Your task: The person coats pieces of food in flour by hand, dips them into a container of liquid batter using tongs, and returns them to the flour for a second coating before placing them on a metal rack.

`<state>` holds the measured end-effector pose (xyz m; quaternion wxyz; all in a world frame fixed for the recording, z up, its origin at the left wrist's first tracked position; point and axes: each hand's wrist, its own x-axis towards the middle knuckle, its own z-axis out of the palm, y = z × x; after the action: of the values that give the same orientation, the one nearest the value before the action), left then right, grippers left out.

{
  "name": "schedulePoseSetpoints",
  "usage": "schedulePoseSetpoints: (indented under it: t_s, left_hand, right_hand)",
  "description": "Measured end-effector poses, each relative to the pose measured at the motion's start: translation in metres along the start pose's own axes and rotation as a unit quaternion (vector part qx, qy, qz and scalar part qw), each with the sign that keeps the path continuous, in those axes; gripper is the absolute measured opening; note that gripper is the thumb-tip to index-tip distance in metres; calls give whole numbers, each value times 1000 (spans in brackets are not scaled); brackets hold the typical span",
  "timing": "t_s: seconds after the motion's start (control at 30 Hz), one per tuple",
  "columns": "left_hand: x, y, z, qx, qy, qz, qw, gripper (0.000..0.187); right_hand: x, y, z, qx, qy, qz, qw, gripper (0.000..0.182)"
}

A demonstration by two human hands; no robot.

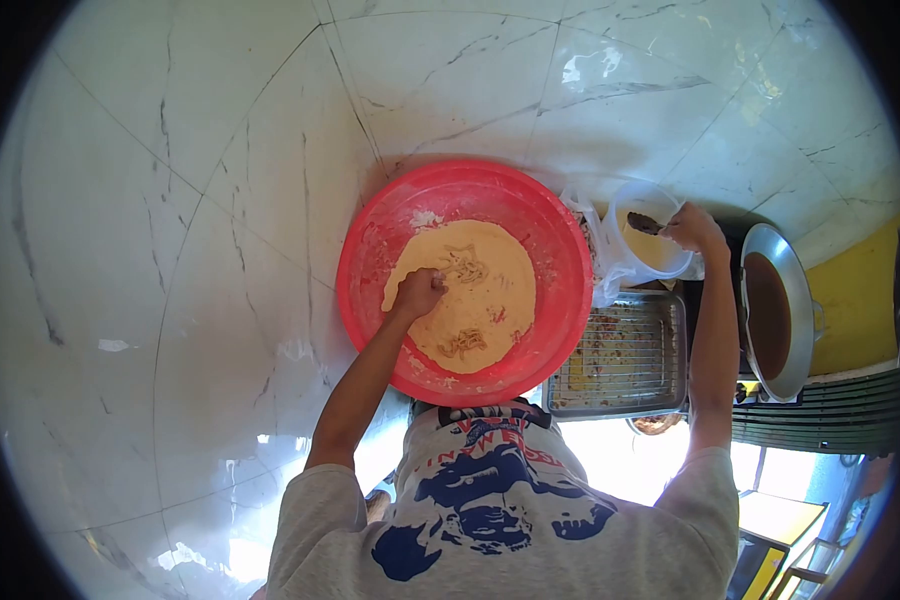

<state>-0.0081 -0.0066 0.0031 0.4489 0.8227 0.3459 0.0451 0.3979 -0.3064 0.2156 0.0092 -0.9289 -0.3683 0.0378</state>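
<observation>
Right hand (692,228) has its grip closed round the spoon (644,223) above the tub (638,193); tilting it could cause drips. Left hand (420,293) is curled up over the powder (511,268) in the basin (562,300), can't tell on what; rough stirring might spill some.

Arms (712,350) outstretched; left hand (420,293), right hand (695,228) curled.

The location is a kitchen or food-preparation area; domestic or commercial use cannot be determined. Indicators: marble-patterned tile (240,210); a red basin (475,175) containing pale, flour-like powder (500,270) within its rim; a wire rack (630,350) fitted between the edges of a metal tray (610,411); a translucent container (670,190); and a wide metal pan (801,315) containing brown liquid (767,315).
</observation>
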Motion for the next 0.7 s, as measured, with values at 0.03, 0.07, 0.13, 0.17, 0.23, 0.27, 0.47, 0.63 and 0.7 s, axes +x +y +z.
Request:
schedulePoseSetpoints:
  t_s: [0.03,0.07,0.13,0.17,0.23,0.27,0.47,0.63,0.7]
  left_hand:
    - [1,-4,2,3,6,5,1000,21]
    - [3,-7,3,7,11,10,1000,20]
    - [5,-10,4,4,6,15,1000,19]
    - [7,-10,5,3,3,18,1000,19]
    - [11,-17,10,-9,3,27,1000,20]
    - [13,-21,11,-15,6,31,999,20]
    - [-1,-1,1,5,23,6,1000,20]
    - [-2,3,-2,-17,10,-1,1000,25]
    - [2,-4,3,-42,10,3,999,27]
  right_hand:
    - [-9,-13,-21,29,-22,22,999,27]
    - [-15,-20,-32,57,-43,45,996,27]
    - [-17,-18,-28,67,-41,33,996,26]
    - [-18,-16,-25,72,-39,28,996,26]
    - [-18,-8,-7,58,-46,32,997,26]
    - [-16,-5,-1,51,-50,32,997,26]
    - [-38,-28,-19,94,-37,41,994,26]
    - [-47,-48,-41,109,-49,44,992,30]
    - [-53,-65,-39,138,-43,-1,989,28]
